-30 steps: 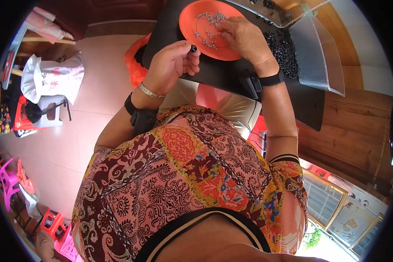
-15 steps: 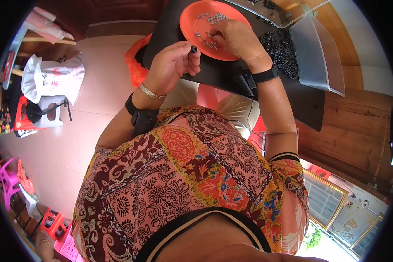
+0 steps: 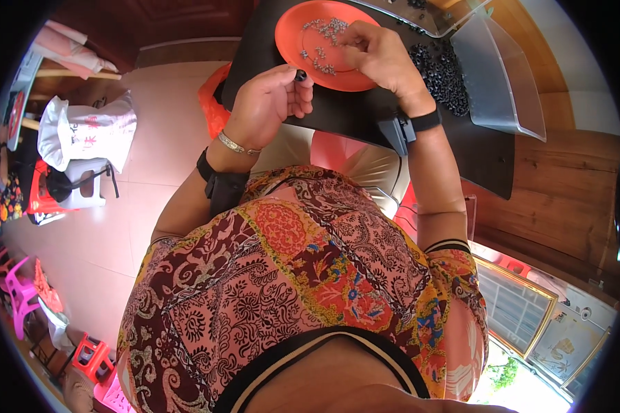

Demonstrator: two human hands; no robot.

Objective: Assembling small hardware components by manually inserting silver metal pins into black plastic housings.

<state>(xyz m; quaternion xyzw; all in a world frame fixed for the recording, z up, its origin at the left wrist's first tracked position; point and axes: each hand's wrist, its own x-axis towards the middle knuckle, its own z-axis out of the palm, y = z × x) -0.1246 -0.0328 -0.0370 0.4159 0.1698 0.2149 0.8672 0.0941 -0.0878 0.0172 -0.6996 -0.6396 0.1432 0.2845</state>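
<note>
Between the thumb and fingers of my left hand (image 3: 270,100) sits a small round black part (image 3: 300,75), its hollow end facing up. My right hand (image 3: 382,58) is above the right side of a round orange plate (image 3: 291,43), thumb and fingertips pinched together. Whatever those fingertips hold is too small or hidden to make out. Small silver metal pieces (image 3: 332,29) lie scattered on the plate. To the right of my right hand, a heap of small black parts (image 3: 446,81) is spread on the dark table (image 3: 344,113).
A clear plastic bin (image 3: 499,86) lies tipped beside the black heap, with another clear tray (image 3: 410,17) at the far edge. An orange plastic bag (image 3: 213,103) hangs at the table's left side. Further left stands a stool (image 3: 83,189) with a white sack (image 3: 93,131) on it.
My right hand has lifted off the silver pieces and shifted slightly right, fingers pinched. My left hand stays nearly in place with the black part.
</note>
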